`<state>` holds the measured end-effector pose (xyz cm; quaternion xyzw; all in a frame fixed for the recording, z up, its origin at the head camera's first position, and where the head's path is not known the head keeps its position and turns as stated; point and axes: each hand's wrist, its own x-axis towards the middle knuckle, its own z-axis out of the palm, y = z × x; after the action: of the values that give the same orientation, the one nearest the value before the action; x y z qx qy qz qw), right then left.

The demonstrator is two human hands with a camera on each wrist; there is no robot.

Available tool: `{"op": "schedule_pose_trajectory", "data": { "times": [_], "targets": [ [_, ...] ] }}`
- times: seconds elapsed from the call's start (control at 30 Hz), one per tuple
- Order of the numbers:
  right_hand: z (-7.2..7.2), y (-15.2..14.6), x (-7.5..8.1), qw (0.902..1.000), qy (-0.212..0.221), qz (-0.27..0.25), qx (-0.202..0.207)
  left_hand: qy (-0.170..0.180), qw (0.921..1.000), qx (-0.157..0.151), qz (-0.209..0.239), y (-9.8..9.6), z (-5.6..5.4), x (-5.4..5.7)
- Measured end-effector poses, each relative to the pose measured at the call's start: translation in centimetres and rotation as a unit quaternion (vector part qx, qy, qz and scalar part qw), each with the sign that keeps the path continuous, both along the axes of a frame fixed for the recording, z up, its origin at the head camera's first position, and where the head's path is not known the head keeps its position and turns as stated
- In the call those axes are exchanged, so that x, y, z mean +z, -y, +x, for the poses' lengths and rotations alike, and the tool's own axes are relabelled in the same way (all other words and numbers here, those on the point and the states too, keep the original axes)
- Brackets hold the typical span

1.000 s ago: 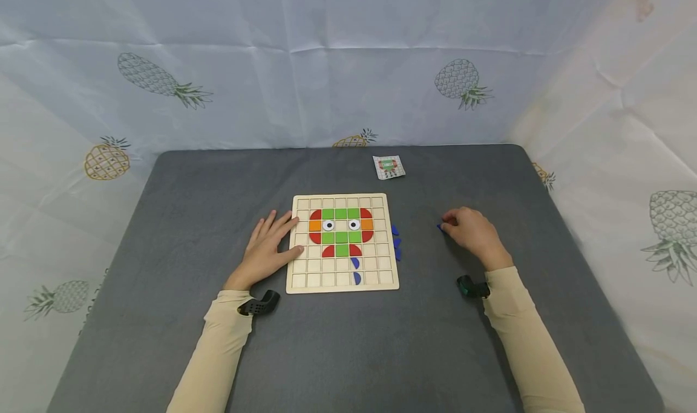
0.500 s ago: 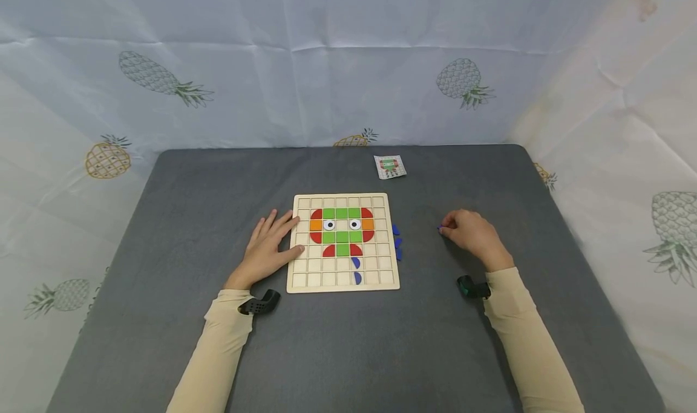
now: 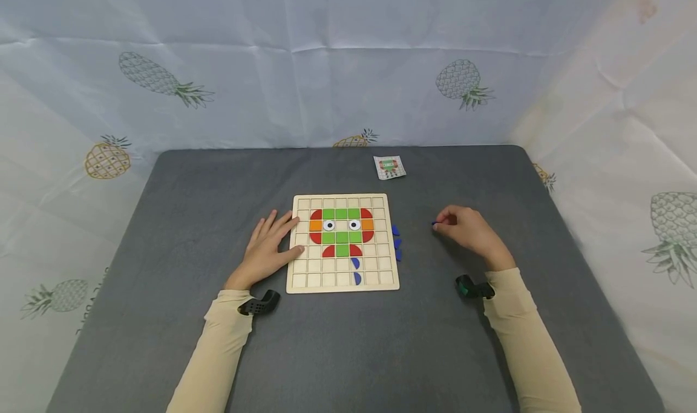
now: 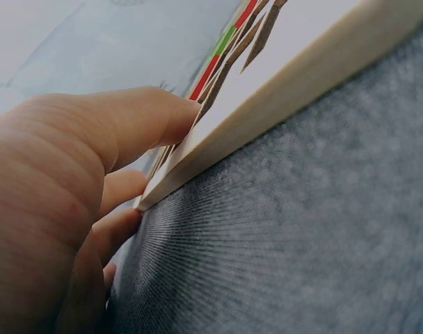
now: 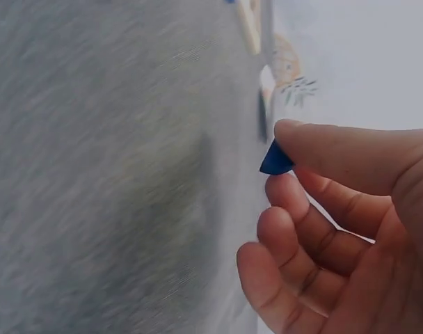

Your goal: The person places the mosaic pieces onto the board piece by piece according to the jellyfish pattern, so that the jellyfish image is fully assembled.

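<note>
A square wooden grid board lies on the dark table, bearing red, green and orange pieces with two eye pieces. Two blue half-round pieces sit in its lower cells. My left hand rests at the board's left edge, fingers spread, thumb and index tips on the rim. To the right of the board, my right hand pinches a small blue piece between thumb and fingertip, above the table. The other fingers of that hand are loosely curled in the right wrist view.
Several blue pieces lie along the board's right edge. Behind the board is a small picture card showing a similar coloured pattern. A pineapple-printed cloth hangs behind the grey-covered table.
My right hand has shifted slightly left, toward the board, with the blue piece turned in its fingertips. The left hand and the board have stayed put.
</note>
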<state>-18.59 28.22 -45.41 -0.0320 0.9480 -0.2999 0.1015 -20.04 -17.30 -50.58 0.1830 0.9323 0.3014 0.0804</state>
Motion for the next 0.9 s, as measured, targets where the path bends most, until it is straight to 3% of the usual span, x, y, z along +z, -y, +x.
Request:
{"op": "schedule_pose_trajectory", "data": {
  "times": [0.53,0.9],
  "targets": [
    [0.0,3.5,3.4,0.9986,0.001,-0.051,-0.01,-0.002,1.0,0.001,0.001,0.1,0.1,0.1],
    [0.6,6.1,4.2,0.9939,-0.047,-0.075,0.066,-0.001,1.0,-0.001,0.002,0.0,0.0,0.0]
  ]
}}
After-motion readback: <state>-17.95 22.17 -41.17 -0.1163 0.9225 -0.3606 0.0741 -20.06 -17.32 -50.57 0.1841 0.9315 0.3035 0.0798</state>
